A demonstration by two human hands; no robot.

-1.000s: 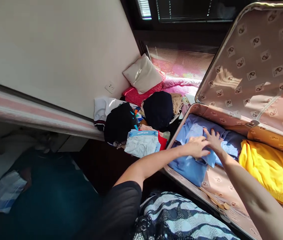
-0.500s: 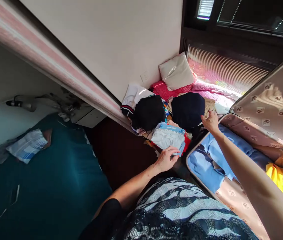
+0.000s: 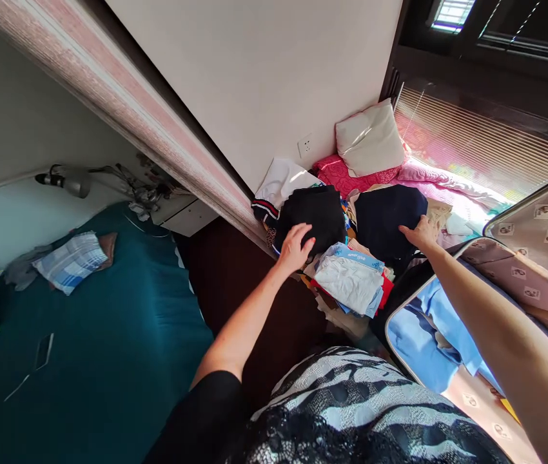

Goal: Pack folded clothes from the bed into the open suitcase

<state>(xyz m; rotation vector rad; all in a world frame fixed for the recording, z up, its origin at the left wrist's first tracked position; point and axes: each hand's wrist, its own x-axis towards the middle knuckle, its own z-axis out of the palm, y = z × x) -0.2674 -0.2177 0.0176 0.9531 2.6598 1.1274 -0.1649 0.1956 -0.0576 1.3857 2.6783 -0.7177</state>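
Observation:
My left hand [image 3: 296, 249] is at the near left edge of a black folded garment [image 3: 320, 216], its fingers spread; whether it touches the cloth is unclear. My right hand [image 3: 421, 234] rests at the right edge of a dark navy folded garment [image 3: 385, 216], thumb on the cloth and apart from the fingers. Nearer me, between the hands, lies a stack of white and light-blue clothes [image 3: 349, 280]. A red cloth [image 3: 386, 293] sticks out at its right side. A white garment [image 3: 281, 180] lies behind the black one.
An open suitcase [image 3: 452, 367] with blue clothes [image 3: 414, 338] stands at right. A cream cushion [image 3: 371, 138] leans on pink bedding [image 3: 339, 171] by the window. At left is a teal bed [image 3: 124, 322] with a phone [image 3: 44, 351] and a plaid cloth [image 3: 71, 261].
My left hand has left the white and light-blue stack and moved forward and left to the black garment. My right hand has shifted slightly onto the navy garment's edge. The view has turned left.

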